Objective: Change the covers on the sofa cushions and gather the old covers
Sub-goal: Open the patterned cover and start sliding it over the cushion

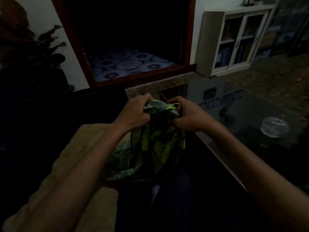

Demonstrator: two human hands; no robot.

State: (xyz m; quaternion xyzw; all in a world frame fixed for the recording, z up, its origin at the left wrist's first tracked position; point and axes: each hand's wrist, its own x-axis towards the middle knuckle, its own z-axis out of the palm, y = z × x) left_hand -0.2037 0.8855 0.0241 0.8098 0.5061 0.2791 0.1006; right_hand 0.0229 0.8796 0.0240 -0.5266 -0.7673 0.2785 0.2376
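Two hands are at work on one piece of cloth: my left hand (135,113) and right hand (189,114) each clench the bunched top edge of a cushion cover (157,139), fingers curled round it, holding it up in front of me so the rest hangs down over my lap. It is thin, limp fabric with a bright green leaf print on dark ground, creased and gathered where I grip it. A plain tan cushion (80,158), soft and squarish, lies bare just to the left beneath my forearm. I judge this is the step of finding the cover's opening so it can go onto that cushion, though in this dim light I cannot tell whether the cover is a fresh one or an old one. Next I would need to spread the opening wide and feed a cushion corner in. A glass-topped table (250,114) stands at my right.
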